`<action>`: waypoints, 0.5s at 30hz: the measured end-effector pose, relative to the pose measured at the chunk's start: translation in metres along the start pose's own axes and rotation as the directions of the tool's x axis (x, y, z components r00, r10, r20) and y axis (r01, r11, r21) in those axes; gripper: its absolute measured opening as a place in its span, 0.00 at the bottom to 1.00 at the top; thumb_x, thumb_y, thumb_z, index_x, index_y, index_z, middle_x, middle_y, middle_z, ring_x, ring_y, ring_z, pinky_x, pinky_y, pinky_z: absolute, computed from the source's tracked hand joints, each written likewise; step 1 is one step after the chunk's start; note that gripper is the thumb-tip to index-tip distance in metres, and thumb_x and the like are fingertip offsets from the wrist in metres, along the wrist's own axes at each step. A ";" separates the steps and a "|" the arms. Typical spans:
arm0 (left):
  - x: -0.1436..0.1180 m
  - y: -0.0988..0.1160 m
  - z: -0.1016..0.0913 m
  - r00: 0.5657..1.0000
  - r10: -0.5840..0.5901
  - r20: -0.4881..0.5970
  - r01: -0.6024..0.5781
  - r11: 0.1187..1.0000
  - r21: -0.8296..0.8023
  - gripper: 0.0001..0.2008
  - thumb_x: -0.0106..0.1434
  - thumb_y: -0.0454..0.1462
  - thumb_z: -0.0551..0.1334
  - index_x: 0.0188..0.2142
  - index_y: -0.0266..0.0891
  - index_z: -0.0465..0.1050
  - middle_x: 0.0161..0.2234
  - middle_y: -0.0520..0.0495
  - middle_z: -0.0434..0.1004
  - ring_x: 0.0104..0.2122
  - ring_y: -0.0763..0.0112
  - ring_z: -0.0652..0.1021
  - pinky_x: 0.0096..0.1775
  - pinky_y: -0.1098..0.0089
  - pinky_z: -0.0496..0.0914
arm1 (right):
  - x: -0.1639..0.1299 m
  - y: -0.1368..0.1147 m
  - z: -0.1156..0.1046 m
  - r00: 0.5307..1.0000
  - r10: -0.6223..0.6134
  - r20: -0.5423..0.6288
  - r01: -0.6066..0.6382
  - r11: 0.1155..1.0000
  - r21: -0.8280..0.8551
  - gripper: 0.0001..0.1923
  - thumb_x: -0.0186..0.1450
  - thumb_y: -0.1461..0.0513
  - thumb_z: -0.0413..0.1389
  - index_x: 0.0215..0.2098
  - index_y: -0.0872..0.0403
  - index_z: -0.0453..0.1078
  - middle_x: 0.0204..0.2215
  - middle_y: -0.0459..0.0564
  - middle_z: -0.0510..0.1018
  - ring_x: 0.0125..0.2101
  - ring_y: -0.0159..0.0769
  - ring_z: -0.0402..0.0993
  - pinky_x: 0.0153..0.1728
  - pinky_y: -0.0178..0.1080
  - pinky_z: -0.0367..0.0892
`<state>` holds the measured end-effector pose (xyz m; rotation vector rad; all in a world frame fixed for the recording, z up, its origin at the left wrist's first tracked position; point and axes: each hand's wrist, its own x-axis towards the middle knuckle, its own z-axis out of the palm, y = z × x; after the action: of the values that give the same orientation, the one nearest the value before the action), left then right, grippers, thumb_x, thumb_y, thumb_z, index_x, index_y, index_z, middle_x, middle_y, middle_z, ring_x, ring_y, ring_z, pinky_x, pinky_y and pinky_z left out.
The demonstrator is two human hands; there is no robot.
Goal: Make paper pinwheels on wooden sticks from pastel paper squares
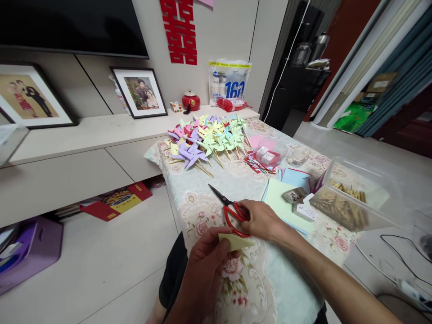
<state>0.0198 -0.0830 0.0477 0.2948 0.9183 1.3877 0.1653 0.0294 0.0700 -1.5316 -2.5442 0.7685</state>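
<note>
My left hand point(211, 249) pinches a small folded piece of pale yellow-green paper point(234, 242) above the front of the table. Beyond it, my right hand point(261, 218) has its fingers closed at the red handles of a pair of scissors point(227, 206). The dark blades point away to the left, close to the tablecloth; I cannot tell whether the scissors rest on it. Farther back lies a pile of paper pinwheels point(212, 137) on sticks, in purple, yellow, green and pink. To the right of my right hand is a stack of light green and blue paper sheets point(275, 198).
Small boxes point(305, 210) sit on the paper stack. A clear plastic bin point(354, 202) of short wooden sticks stands at the right. Red patterned strips point(258, 164) and plastic bags lie behind. A white cabinet point(91, 137) runs along the wall; a purple box point(37, 252) is on the floor.
</note>
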 end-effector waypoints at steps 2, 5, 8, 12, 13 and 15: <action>0.001 0.001 -0.001 1.000 0.003 0.000 -0.003 0.999 0.035 0.15 0.49 0.38 0.75 0.38 0.40 0.81 0.29 0.51 0.78 0.27 0.74 0.76 0.30 0.73 0.72 | -0.019 0.010 -0.001 0.999 0.037 -0.035 -0.022 0.931 0.364 0.12 0.54 0.66 0.57 0.37 0.53 0.72 0.25 0.43 0.73 0.25 0.33 0.67 0.25 0.33 0.58; 0.004 0.003 0.000 1.000 0.017 -0.013 -0.016 0.998 0.068 0.15 0.47 0.38 0.76 0.35 0.39 0.79 0.26 0.53 0.75 0.22 0.78 0.72 0.23 0.77 0.67 | -0.054 0.024 0.000 0.999 0.052 -0.010 -0.029 0.690 0.723 0.14 0.52 0.66 0.56 0.38 0.53 0.72 0.23 0.41 0.67 0.24 0.31 0.63 0.24 0.33 0.57; 0.012 0.004 0.002 1.000 0.021 -0.004 -0.020 0.996 0.089 0.11 0.47 0.37 0.76 0.29 0.38 0.78 0.25 0.53 0.74 0.21 0.80 0.70 0.22 0.79 0.65 | -0.088 0.039 0.008 0.996 0.088 -0.022 -0.027 0.518 0.855 0.12 0.55 0.63 0.61 0.39 0.52 0.73 0.26 0.42 0.68 0.25 0.32 0.66 0.25 0.33 0.63; 0.029 0.005 0.005 0.998 0.000 0.069 -0.007 0.994 0.110 0.10 0.49 0.38 0.75 0.30 0.38 0.81 0.26 0.52 0.76 0.22 0.80 0.70 0.24 0.78 0.66 | -0.130 0.059 0.027 0.991 0.118 0.065 -0.100 0.327 0.940 0.20 0.57 0.58 0.66 0.48 0.47 0.74 0.31 0.46 0.71 0.24 0.34 0.72 0.27 0.39 0.72; 0.033 0.006 0.006 0.996 0.000 0.086 -0.010 0.993 0.114 0.11 0.49 0.38 0.75 0.31 0.38 0.82 0.27 0.52 0.77 0.22 0.80 0.71 0.25 0.78 0.67 | -0.141 0.062 0.031 0.988 0.140 0.064 -0.104 0.306 0.946 0.23 0.57 0.54 0.66 0.50 0.45 0.74 0.31 0.46 0.71 0.21 0.33 0.70 0.23 0.39 0.71; 0.042 0.007 0.008 0.994 0.003 0.107 -0.015 0.993 0.115 0.12 0.48 0.38 0.76 0.33 0.38 0.83 0.29 0.51 0.78 0.23 0.80 0.71 0.26 0.78 0.67 | -0.162 0.066 0.037 0.981 0.128 0.145 -0.178 0.303 0.936 0.28 0.54 0.49 0.68 0.52 0.42 0.75 0.32 0.50 0.74 0.22 0.36 0.72 0.22 0.39 0.71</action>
<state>0.0166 -0.0404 0.0415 0.4569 0.9109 1.3162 0.2881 -0.0972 0.0385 -1.2178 -1.2774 1.8753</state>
